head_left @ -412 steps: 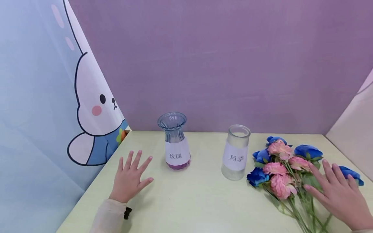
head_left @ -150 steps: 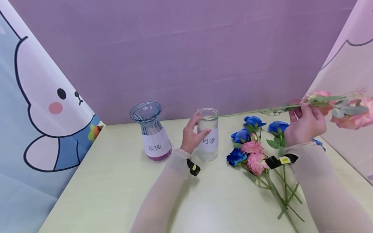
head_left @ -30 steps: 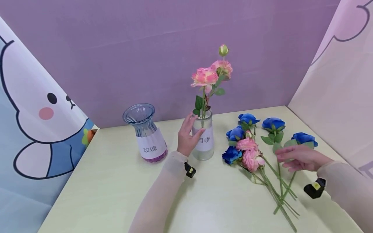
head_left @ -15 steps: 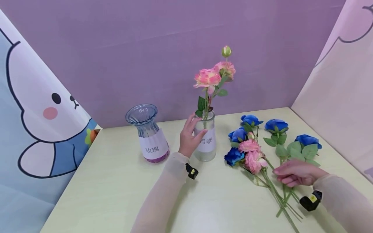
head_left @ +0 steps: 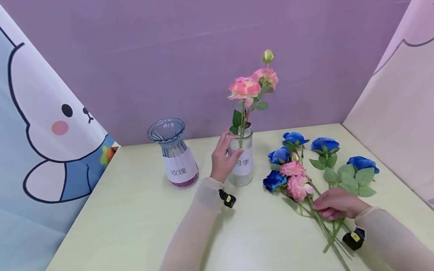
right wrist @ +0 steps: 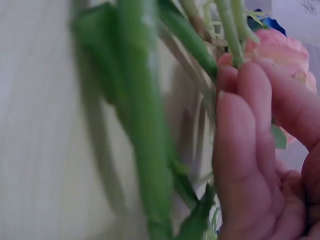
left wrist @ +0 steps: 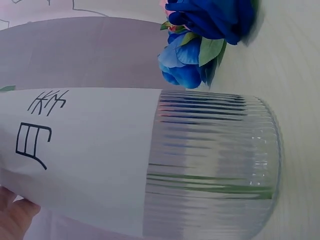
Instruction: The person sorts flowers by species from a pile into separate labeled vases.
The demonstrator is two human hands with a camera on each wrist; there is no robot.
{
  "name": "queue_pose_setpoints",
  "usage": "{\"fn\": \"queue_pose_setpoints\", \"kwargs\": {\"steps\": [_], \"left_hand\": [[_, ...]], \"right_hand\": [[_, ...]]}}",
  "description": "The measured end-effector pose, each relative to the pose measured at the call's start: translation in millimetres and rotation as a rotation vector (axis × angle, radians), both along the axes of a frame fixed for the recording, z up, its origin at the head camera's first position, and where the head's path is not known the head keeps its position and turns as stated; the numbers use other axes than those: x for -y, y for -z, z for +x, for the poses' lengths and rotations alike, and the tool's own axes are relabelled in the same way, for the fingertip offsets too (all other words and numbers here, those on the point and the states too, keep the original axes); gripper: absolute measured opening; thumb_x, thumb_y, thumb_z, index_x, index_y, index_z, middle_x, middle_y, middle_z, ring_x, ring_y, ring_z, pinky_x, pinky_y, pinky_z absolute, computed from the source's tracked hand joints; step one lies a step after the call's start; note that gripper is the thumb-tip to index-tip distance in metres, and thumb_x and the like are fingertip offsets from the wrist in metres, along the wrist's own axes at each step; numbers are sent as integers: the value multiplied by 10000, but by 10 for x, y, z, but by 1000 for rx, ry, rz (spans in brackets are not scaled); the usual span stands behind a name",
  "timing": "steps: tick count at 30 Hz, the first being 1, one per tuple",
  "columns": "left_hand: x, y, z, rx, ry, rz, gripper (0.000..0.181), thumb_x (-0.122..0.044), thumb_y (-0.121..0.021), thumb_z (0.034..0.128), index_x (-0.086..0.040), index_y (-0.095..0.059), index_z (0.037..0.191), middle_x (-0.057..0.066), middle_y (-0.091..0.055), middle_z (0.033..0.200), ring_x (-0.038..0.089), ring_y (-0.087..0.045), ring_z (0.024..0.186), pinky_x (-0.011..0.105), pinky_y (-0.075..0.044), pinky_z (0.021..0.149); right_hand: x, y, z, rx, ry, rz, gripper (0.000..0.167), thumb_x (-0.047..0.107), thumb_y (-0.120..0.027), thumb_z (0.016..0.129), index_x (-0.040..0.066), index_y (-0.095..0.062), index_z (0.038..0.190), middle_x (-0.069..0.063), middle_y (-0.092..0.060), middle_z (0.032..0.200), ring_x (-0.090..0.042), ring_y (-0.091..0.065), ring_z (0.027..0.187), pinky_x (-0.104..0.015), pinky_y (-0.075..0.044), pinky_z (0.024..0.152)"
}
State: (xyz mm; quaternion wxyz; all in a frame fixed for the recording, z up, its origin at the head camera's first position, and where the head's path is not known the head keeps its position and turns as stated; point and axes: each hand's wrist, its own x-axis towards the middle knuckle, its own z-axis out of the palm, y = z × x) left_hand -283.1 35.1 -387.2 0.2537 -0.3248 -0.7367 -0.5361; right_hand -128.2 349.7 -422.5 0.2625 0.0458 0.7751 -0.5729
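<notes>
My left hand [head_left: 224, 157] grips the upper side of a clear glass vase [head_left: 242, 180] with a white handwritten label. Pink flowers [head_left: 245, 89] with a green bud stand upright in it; in the left wrist view their green stems show through the glass [left wrist: 215, 150]. On the right, my right hand [head_left: 339, 204] pinches a stem below the lying pink flowers [head_left: 298, 187]. Close up in the right wrist view, the fingers [right wrist: 237, 145] meet at a thin green stem [right wrist: 230, 30], while a thicker blurred stem [right wrist: 142, 115] crosses the foreground.
A bluish flared glass vase [head_left: 178, 150] with a label and purple base stands to the left. Several blue roses [head_left: 274, 180] lie around the pink flowers, their stems crossing toward the front. A purple backdrop [head_left: 169, 67] rises behind the pale table [head_left: 129, 226].
Since the earlier frames, pink flowers have gone into the clear vase. In the last second my right hand has moved down from beside the blue roses to the pink flowers' stems; my left hand stays.
</notes>
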Motion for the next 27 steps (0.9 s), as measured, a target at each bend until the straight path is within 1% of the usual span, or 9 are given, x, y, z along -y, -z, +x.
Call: {"fn": "queue_pose_setpoints", "kwargs": {"steps": [2,5,9,11,13,16,20,23,27], "left_hand": [[-15,-9,17,25,-5,-6,385,-87,-732,842,-9,-577,1186,215,-409,1447,363,-415,1316,439,-485,959],[-35,-18,43,72,-3,-13,382,-102,-720,859,-22,-571,1202,195,-389,1469,354,-395,1332,443,-479,963],[-44,-36,69,116,-4,-24,376,-112,-705,876,-38,-567,1218,163,-370,1490,335,-386,1343,440,-473,971],[-43,-42,76,123,-6,-24,374,-110,-702,878,-41,-567,1220,158,-366,1494,331,-384,1345,440,-471,973],[-41,-43,75,123,-6,-24,376,-108,-701,878,-37,-566,1221,159,-365,1494,331,-382,1346,439,-469,974],[-40,-42,70,117,-6,-27,379,-111,-702,878,-35,-564,1223,164,-366,1492,333,-382,1346,435,-471,973],[-33,-41,64,105,-14,-28,382,-111,-707,872,-35,-566,1218,170,-374,1486,336,-388,1340,429,-468,979],[-22,-47,68,96,-19,-23,381,-104,-712,866,-30,-569,1212,175,-381,1480,340,-393,1337,429,-462,986],[-13,-51,64,86,-25,-23,376,-90,-712,864,-26,-571,1206,180,-388,1474,345,-398,1332,430,-471,975]], "right_hand": [[38,-17,5,-7,-1,42,192,114,-623,909,-69,-668,945,50,-586,600,-9,-514,500,-158,-494,493],[85,-37,10,-11,7,111,166,149,-652,898,-13,-684,880,61,-561,572,-10,-481,479,-148,-456,466],[149,-59,12,-53,20,208,173,175,-701,861,12,-676,807,53,-537,552,-33,-463,475,-182,-464,465],[181,-65,7,-75,36,247,161,157,-716,839,22,-668,765,43,-544,548,-47,-474,478,-208,-487,479],[202,-69,-2,-81,59,268,133,125,-719,822,19,-671,758,28,-567,558,-59,-501,486,-233,-516,504],[220,-73,-12,-80,85,270,88,82,-706,813,11,-672,771,13,-590,575,-70,-534,501,-248,-536,523],[212,-69,-31,-85,97,229,79,63,-677,832,-9,-670,800,13,-597,593,-71,-552,524,-244,-538,529],[195,-67,-44,-86,118,166,98,54,-653,860,-44,-661,857,6,-618,637,-71,-580,559,-242,-553,549],[173,-70,-49,-64,170,58,126,54,-626,894,-63,-653,931,-1,-643,678,-73,-623,597,-240,-573,582]]}}
